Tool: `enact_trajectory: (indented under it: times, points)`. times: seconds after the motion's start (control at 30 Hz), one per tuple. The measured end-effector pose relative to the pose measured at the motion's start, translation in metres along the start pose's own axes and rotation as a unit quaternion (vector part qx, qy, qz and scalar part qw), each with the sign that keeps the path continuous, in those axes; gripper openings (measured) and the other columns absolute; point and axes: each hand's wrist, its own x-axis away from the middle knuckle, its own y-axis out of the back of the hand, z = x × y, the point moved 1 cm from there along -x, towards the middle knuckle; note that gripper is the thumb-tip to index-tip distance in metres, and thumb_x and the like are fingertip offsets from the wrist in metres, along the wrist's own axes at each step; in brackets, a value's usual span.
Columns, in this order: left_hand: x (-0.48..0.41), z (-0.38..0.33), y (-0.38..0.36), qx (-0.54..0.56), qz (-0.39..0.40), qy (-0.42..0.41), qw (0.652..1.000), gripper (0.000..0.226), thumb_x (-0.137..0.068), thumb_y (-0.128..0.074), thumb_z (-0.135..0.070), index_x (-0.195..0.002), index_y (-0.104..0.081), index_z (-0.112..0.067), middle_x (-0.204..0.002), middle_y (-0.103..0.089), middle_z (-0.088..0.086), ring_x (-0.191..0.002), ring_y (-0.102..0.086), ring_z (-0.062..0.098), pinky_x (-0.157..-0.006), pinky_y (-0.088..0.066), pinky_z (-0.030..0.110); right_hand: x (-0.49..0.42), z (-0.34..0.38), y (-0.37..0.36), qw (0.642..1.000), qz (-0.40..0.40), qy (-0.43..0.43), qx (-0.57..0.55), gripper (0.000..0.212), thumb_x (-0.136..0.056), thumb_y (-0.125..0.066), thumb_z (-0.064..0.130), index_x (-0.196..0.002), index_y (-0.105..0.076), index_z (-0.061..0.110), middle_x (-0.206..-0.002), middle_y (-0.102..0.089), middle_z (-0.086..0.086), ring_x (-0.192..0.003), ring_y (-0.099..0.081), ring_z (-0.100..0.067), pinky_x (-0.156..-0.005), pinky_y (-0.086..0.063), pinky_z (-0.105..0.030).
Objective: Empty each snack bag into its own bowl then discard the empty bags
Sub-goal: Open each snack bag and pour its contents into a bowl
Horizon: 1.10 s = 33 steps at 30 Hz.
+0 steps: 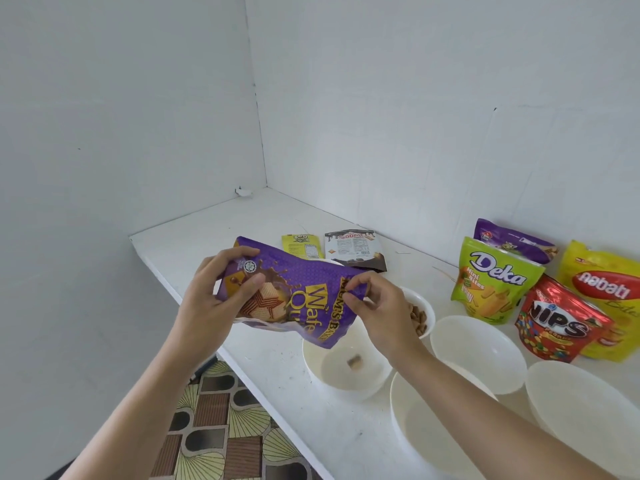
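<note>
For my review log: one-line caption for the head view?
Left hand and right hand hold a purple wafer bag tilted over a white bowl with one piece inside.

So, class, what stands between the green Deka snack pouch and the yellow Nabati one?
In the head view, the shiny red Nips pouch stands between the green Deka pouch and the yellow Nabati pouch, nearer the camera.
</note>
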Motion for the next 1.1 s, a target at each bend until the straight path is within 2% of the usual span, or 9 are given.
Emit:
enact_trajectory:
  times: [0.07, 0.2, 0.33, 0.43, 0.53, 0.73, 0.83, 0.97, 1.1]
  points:
    - [0.000, 0.004, -0.001, -0.012, 0.012, 0.008, 1.000, 0.034, -0.088, -0.074, -0.033, -0.120, -0.066, -0.042, -0.118, -0.060, 0.000, -0.113, -0.064, 0.026, -0.088, -0.058, 0.057, 0.003, -0.009, 0.000, 1.000, -0.005, -0.019, 0.019, 0.029, -0.085, -0.071, -0.005, -0.080, -0.065, 0.023, -0.082, -0.069, -0.009, -0.079, -0.066, -0.025, -0.069, -0.053, -0.039]
    - [-0.002, 0.004, -0.002, -0.038, 0.026, 0.008, 0.999, 0.035, -0.088, -0.074, -0.034, -0.120, -0.064, -0.044, -0.117, -0.063, 0.002, -0.111, -0.063, 0.020, -0.085, -0.061, 0.045, 0.009, -0.019, 0.000, 0.998, -0.007, -0.038, 0.056, 0.023, -0.081, -0.074, 0.008, -0.078, -0.064, 0.028, -0.084, -0.070, -0.016, -0.083, -0.065, -0.042, -0.074, -0.054, -0.055]
    - [-0.003, -0.003, -0.003, -0.049, 0.007, -0.009, 0.999, 0.035, -0.089, -0.074, -0.030, -0.117, -0.063, -0.047, -0.117, -0.060, -0.005, -0.110, -0.062, 0.010, -0.075, -0.062, 0.031, 0.009, -0.018, -0.002, 0.997, -0.010, -0.043, 0.064, 0.029, -0.086, -0.073, 0.003, -0.079, -0.063, 0.029, -0.085, -0.071, -0.016, -0.083, -0.067, -0.036, -0.070, -0.054, -0.047]
    - [-0.004, -0.011, -0.004, -0.041, -0.014, -0.028, 0.999, 0.034, -0.089, -0.075, -0.030, -0.116, -0.064, -0.048, -0.114, -0.056, -0.011, -0.110, -0.062, 0.009, -0.078, -0.064, 0.038, 0.008, -0.013, -0.005, 0.999, -0.019, -0.044, 0.011, 0.036, -0.088, -0.069, -0.004, -0.078, -0.063, 0.030, -0.086, -0.069, -0.009, -0.082, -0.065, -0.024, -0.069, -0.050, -0.034]
    - [-0.004, -0.019, -0.005, -0.046, -0.025, -0.055, 0.997, 0.034, -0.089, -0.075, -0.030, -0.116, -0.065, -0.048, -0.114, -0.055, -0.014, -0.109, -0.062, 0.006, -0.081, -0.063, 0.038, 0.009, -0.006, -0.007, 0.998, -0.031, -0.038, -0.030, 0.027, -0.090, -0.064, -0.009, -0.085, -0.060, 0.017, -0.084, -0.063, -0.001, -0.080, -0.059, -0.015, -0.067, -0.048, -0.022]
    - [-0.004, -0.029, -0.007, -0.093, 0.017, -0.087, 0.992, 0.044, -0.087, -0.078, -0.029, -0.126, -0.063, -0.043, -0.119, -0.055, -0.010, -0.109, -0.058, -0.002, -0.076, -0.048, 0.005, 0.012, -0.012, -0.007, 0.996, -0.047, -0.059, -0.055, 0.023, -0.091, -0.062, -0.009, -0.087, -0.058, 0.014, -0.089, -0.063, -0.013, -0.083, -0.060, -0.022, -0.069, -0.047, -0.033]
    - [-0.006, -0.030, -0.008, -0.111, 0.044, -0.084, 0.989, 0.043, -0.090, -0.074, -0.033, -0.127, -0.060, -0.049, -0.118, -0.053, -0.013, -0.110, -0.057, -0.004, -0.076, -0.047, 0.004, 0.014, -0.015, -0.004, 0.995, -0.053, -0.072, -0.034, 0.023, -0.090, -0.063, -0.008, -0.085, -0.059, 0.014, -0.089, -0.066, -0.020, -0.082, -0.063, -0.028, -0.068, -0.048, -0.032]
    - [-0.008, -0.025, -0.013, -0.145, 0.085, -0.066, 0.984, 0.038, -0.093, -0.067, -0.043, -0.123, -0.054, -0.060, -0.115, -0.052, -0.018, -0.109, -0.055, -0.004, -0.081, -0.050, 0.011, 0.016, -0.023, -0.002, 0.990, -0.057, -0.129, 0.003, 0.037, -0.090, -0.065, -0.004, -0.076, -0.061, 0.030, -0.102, -0.068, -0.019, -0.096, -0.067, -0.034, -0.071, -0.052, -0.038]
    - [-0.010, -0.024, -0.017, -0.149, 0.077, -0.066, 0.984, 0.034, -0.096, -0.062, -0.042, -0.121, -0.052, -0.063, -0.113, -0.052, -0.015, -0.105, -0.056, -0.004, -0.081, -0.049, 0.011, 0.018, -0.023, -0.001, 0.982, -0.060, -0.175, -0.048, 0.026, -0.093, -0.060, -0.008, -0.084, -0.058, 0.016, -0.104, -0.069, -0.020, -0.090, -0.068, -0.032, -0.067, -0.053, -0.032]
